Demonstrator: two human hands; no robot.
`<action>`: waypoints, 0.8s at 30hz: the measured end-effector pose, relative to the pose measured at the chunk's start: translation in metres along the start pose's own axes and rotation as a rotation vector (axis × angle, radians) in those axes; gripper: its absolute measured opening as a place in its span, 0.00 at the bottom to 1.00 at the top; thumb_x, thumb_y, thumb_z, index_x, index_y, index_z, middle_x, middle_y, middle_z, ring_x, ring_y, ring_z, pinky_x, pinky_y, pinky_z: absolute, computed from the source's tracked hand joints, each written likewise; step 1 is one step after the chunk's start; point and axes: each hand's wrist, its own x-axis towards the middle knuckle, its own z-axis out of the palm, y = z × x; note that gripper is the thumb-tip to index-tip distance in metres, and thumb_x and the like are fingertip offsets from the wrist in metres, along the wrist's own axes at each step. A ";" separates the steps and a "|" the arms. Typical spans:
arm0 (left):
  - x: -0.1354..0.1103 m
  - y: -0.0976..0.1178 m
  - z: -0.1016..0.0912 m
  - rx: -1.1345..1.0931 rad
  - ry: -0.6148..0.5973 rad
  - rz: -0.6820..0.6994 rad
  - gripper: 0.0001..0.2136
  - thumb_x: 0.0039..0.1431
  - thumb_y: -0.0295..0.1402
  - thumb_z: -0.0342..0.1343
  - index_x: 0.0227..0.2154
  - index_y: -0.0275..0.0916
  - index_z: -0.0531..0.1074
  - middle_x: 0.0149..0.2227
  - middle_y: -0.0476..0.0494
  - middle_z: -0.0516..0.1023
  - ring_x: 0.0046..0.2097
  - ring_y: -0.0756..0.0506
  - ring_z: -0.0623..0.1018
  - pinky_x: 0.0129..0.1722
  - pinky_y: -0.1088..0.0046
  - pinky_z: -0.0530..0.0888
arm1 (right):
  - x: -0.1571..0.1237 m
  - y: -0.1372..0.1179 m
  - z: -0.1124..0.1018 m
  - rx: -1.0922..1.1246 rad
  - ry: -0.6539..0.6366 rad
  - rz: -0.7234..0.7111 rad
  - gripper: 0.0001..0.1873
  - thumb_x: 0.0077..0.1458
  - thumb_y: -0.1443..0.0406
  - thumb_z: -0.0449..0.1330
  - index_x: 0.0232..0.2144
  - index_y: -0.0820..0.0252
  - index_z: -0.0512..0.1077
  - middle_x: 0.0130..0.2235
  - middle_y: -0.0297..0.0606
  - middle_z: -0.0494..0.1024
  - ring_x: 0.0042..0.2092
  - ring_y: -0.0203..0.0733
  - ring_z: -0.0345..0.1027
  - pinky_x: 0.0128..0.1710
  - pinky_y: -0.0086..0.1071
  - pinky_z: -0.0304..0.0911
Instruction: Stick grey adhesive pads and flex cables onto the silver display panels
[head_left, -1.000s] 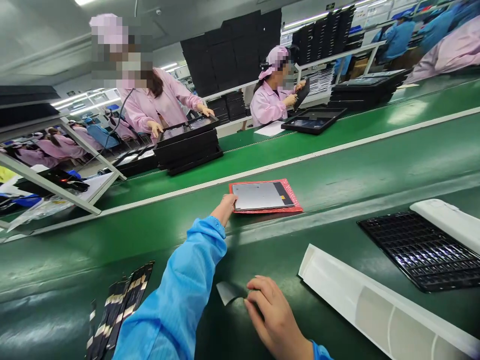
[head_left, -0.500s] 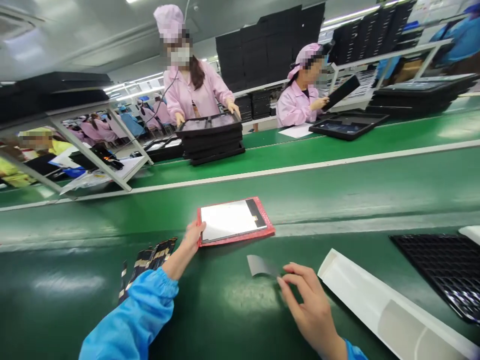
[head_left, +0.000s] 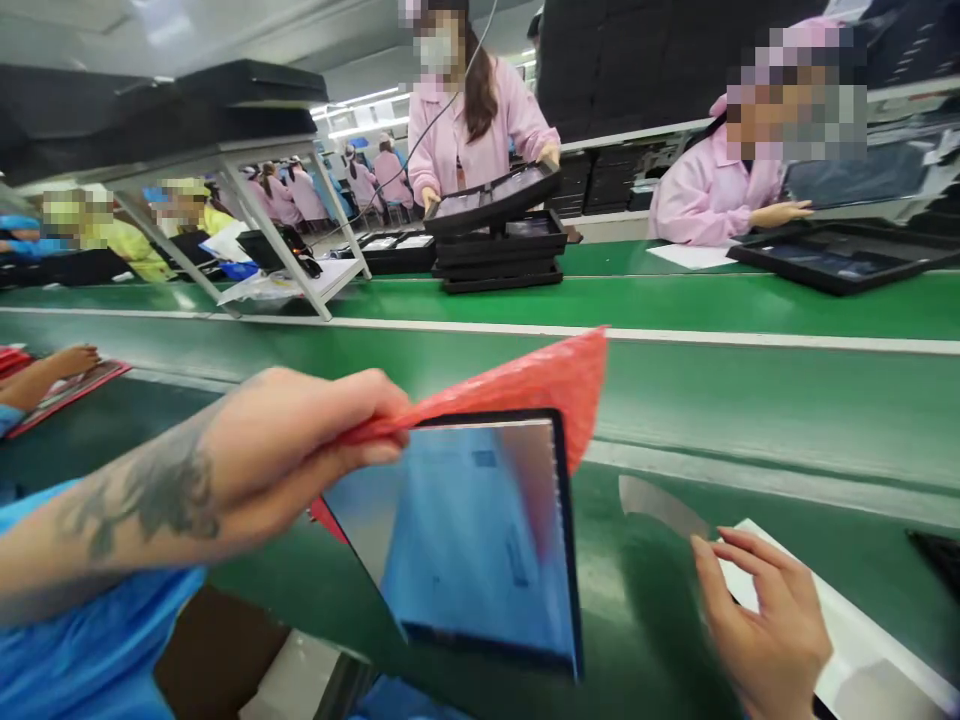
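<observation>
In the head view, my left hand (head_left: pixel 330 440) is closed on the edge of a red bubble-wrap sheet (head_left: pixel 525 385) and on the top edge of a display panel (head_left: pixel 480 540). The panel is tilted up toward me, its glossy face reflecting blue clothing. The red wrap sticks up behind it and past its right corner. At the right, my right hand (head_left: pixel 772 610) pinches one end of a thin, clear, curved film (head_left: pixel 660 505) between thumb and finger. The film is held above the green bench (head_left: pixel 637 600), apart from the panel.
A long white tray (head_left: pixel 892 650) lies beneath and right of my right hand, with a black tray (head_left: pixel 937 560) beyond. Another person's hand (head_left: pixel 71 360) is over red-wrapped items at left. Across the bench, co-workers handle black trays (head_left: pixel 499 265). A carton (head_left: pixel 217 650) sits below the bench edge.
My left hand has lifted the panel and red wrap closer and tipped them up, showing the glossy face instead of the white one. My right hand still pinches the film, now farther right in view.
</observation>
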 end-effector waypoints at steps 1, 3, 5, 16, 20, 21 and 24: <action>0.009 0.005 -0.001 -0.047 -0.179 0.048 0.13 0.57 0.46 0.52 0.26 0.43 0.73 0.19 0.52 0.67 0.21 0.50 0.65 0.20 0.76 0.62 | 0.001 -0.001 -0.001 -0.009 0.010 -0.003 0.07 0.56 0.63 0.62 0.28 0.60 0.71 0.33 0.43 0.77 0.32 0.46 0.73 0.34 0.40 0.71; 0.035 0.003 0.010 -0.154 -0.378 0.090 0.12 0.58 0.42 0.52 0.26 0.41 0.70 0.22 0.52 0.66 0.24 0.50 0.66 0.23 0.76 0.63 | 0.002 -0.004 -0.005 -0.019 0.025 -0.007 0.08 0.56 0.62 0.62 0.28 0.60 0.71 0.32 0.42 0.77 0.32 0.45 0.73 0.33 0.40 0.71; 0.065 -0.013 0.043 -0.302 -0.519 0.126 0.12 0.55 0.41 0.56 0.24 0.39 0.66 0.23 0.52 0.64 0.25 0.52 0.64 0.24 0.77 0.61 | 0.002 -0.005 -0.012 -0.026 0.035 -0.016 0.09 0.56 0.61 0.62 0.27 0.59 0.71 0.31 0.41 0.77 0.32 0.45 0.73 0.32 0.39 0.71; 0.117 -0.071 0.263 -0.565 -0.733 -0.119 0.06 0.44 0.29 0.63 0.19 0.39 0.71 0.20 0.49 0.69 0.25 0.46 0.70 0.27 0.73 0.64 | -0.014 -0.019 -0.069 0.023 -0.210 0.274 0.06 0.56 0.62 0.62 0.28 0.55 0.71 0.35 0.43 0.75 0.37 0.48 0.72 0.37 0.44 0.68; 0.095 -0.067 0.260 -0.529 -0.489 -0.118 0.04 0.46 0.27 0.61 0.27 0.40 0.74 0.32 0.44 0.74 0.43 0.41 0.72 0.42 0.71 0.67 | -0.009 -0.047 -0.066 0.142 -0.392 0.381 0.09 0.57 0.58 0.59 0.28 0.55 0.71 0.37 0.42 0.75 0.38 0.46 0.72 0.23 0.34 0.64; 0.082 -0.064 0.256 -0.530 -0.412 -0.116 0.05 0.49 0.28 0.60 0.30 0.40 0.74 0.35 0.43 0.74 0.46 0.41 0.71 0.45 0.70 0.67 | -0.008 -0.054 -0.064 0.178 -0.424 0.400 0.10 0.57 0.57 0.59 0.27 0.55 0.71 0.37 0.42 0.75 0.38 0.45 0.72 0.20 0.32 0.62; 0.023 -0.053 0.246 -0.591 -0.184 -0.143 0.06 0.55 0.36 0.58 0.32 0.39 0.73 0.33 0.45 0.73 0.39 0.44 0.72 0.42 0.69 0.68 | -0.004 -0.071 -0.055 0.264 -0.497 0.430 0.11 0.58 0.58 0.58 0.26 0.55 0.71 0.37 0.41 0.74 0.38 0.43 0.72 0.21 0.29 0.63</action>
